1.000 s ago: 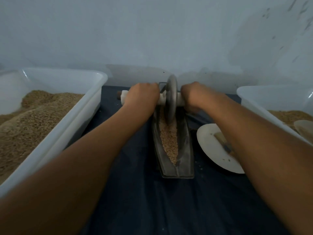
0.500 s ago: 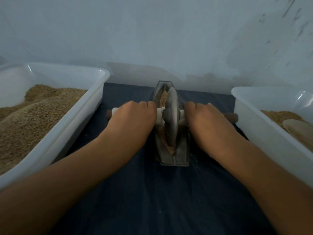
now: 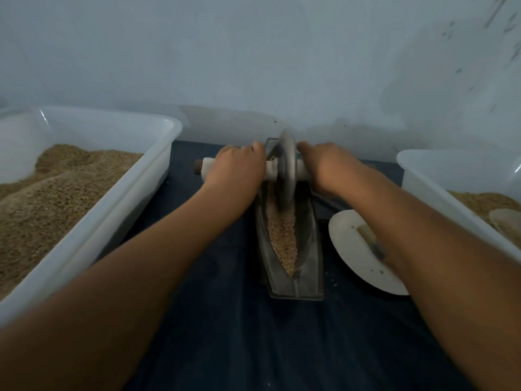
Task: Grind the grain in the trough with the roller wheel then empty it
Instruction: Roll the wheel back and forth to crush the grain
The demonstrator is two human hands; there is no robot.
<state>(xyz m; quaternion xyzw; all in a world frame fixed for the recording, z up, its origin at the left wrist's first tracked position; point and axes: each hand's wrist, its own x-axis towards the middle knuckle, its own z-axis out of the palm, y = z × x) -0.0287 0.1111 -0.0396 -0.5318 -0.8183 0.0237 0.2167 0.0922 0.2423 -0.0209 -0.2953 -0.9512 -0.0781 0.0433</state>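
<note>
A narrow boat-shaped metal trough lies lengthwise on the dark cloth, with a strip of tan grain along its groove. The grey roller wheel stands on edge at the trough's far end, down in the grain. Its white axle handle sticks out on both sides. My left hand grips the left handle and my right hand grips the right handle, both arms stretched forward.
A large white tub full of grain sits at the left. Another white tub with grain and a scoop sits at the right. A white plate with a small brush lies right of the trough, partly under my right forearm. A pale wall closes the back.
Half a second ago the wheel was at the near end of the trough; both hands have pushed it to the far end, uncovering the grain and the plate.
</note>
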